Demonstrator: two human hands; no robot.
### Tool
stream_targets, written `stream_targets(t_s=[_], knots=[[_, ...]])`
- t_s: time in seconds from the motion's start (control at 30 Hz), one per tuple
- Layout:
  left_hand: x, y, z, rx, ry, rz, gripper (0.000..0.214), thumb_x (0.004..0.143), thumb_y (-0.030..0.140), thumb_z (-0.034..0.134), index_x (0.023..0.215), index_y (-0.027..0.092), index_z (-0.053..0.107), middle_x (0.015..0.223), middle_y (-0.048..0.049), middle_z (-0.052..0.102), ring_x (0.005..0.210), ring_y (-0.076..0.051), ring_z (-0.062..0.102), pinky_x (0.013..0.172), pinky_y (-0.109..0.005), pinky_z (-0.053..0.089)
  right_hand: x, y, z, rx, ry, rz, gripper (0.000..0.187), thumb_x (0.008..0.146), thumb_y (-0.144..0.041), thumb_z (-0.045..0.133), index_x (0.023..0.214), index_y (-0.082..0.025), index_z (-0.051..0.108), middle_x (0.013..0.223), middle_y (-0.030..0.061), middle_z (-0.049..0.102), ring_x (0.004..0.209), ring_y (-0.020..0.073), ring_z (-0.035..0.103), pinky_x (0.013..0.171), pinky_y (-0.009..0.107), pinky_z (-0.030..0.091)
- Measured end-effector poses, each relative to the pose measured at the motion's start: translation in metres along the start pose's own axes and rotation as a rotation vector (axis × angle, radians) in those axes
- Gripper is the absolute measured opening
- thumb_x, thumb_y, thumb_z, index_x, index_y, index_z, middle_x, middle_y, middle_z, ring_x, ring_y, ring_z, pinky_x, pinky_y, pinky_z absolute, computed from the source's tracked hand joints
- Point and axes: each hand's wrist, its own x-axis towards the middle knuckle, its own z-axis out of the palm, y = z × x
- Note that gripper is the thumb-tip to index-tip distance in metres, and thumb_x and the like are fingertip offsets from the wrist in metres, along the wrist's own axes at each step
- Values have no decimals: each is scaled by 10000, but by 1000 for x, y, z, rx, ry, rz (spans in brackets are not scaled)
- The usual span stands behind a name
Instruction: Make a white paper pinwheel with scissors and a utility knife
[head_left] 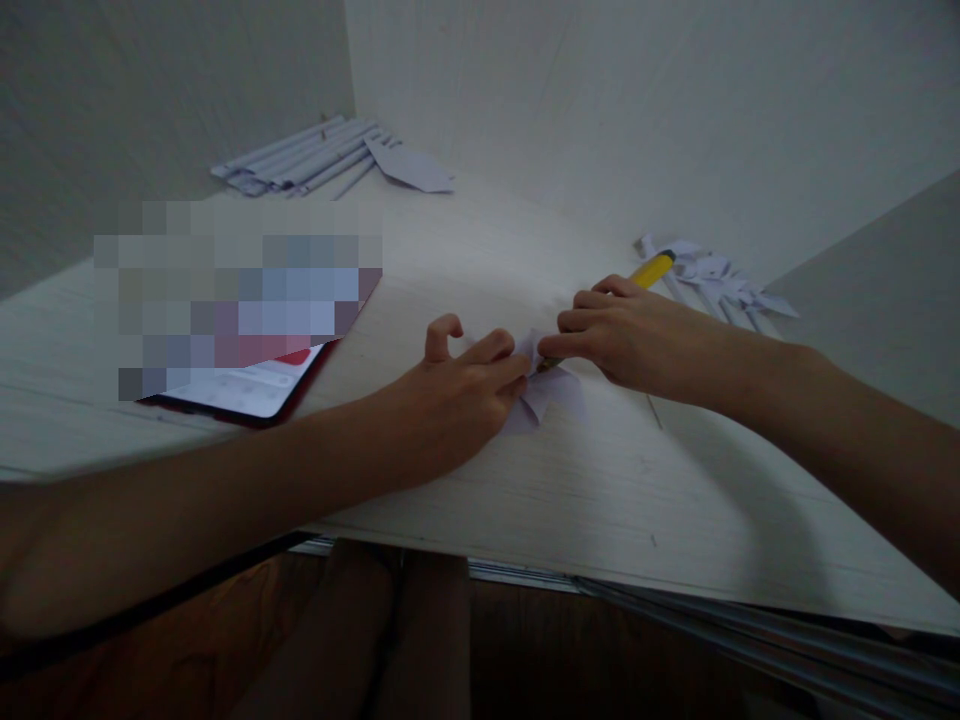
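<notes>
My left hand (pixel 465 400) rests on the white table with thumb and fingers pinched on a small folded piece of white paper (pixel 559 397). One finger of that hand curls up, clear of the paper. My right hand (pixel 615 330) is closed around a slim yellow pen-like tool (pixel 654 270) with a black back end. The tool slants down to the left, its lower tip at the paper beside my left fingertips. Whether it is a pen or a craft knife I cannot make out. Fingers partly cover the paper.
A phone (pixel 262 395) with a lit, partly blurred screen lies at left. Rolled paper tubes (pixel 300 160) and a flat paper piece (pixel 412 165) lie at the back left. Crumpled paper scraps (pixel 712 268) lie at right. Walls enclose the table (pixel 600 500) behind.
</notes>
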Motion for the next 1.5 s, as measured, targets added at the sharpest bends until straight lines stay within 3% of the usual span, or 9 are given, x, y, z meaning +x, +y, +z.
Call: stream_targets(t_s=[0.53, 0.93, 1.1, 1.27, 1.5], knots=[[0, 0, 0, -2, -28, -1, 286, 789, 49, 408, 954, 157, 614, 1024, -81, 590, 972, -233, 441, 835, -440, 265, 1, 0, 1, 9, -16, 3, 258, 853, -156, 369, 956, -246, 587, 695, 11, 600, 714, 159, 497, 722, 324, 221], [0, 0, 1, 3, -19, 13, 285, 771, 40, 421, 948, 152, 616, 1000, -83, 586, 962, -234, 441, 833, -444, 273, 2, -7, -6, 62, -126, 61, 237, 795, -84, 402, 885, -212, 580, 671, 16, 625, 623, 164, 542, 697, 346, 254], [0, 0, 1, -2, -1, 13, 279, 784, 36, 400, 928, 149, 611, 988, -69, 576, 961, -217, 431, 860, -439, 267, 3, -17, -10, 49, -157, 139, 201, 769, -107, 461, 854, -222, 602, 597, 27, 614, 631, 178, 545, 695, 345, 290], [0, 0, 3, -7, -6, 13, 269, 797, 46, 386, 914, 147, 607, 972, -67, 571, 955, -219, 428, 857, -441, 276, 7, -31, -21, 22, -303, 232, 208, 750, -81, 446, 850, -178, 601, 733, 51, 645, 677, 162, 567, 672, 309, 320], [1, 0, 4, -1, -9, 18, 285, 804, 51, 355, 915, 135, 604, 959, -80, 573, 947, -219, 426, 832, -436, 277, 11, -39, -21, 209, -402, 421, 290, 700, -50, 426, 874, -192, 609, 681, 51, 618, 620, 165, 573, 576, 289, 316]])
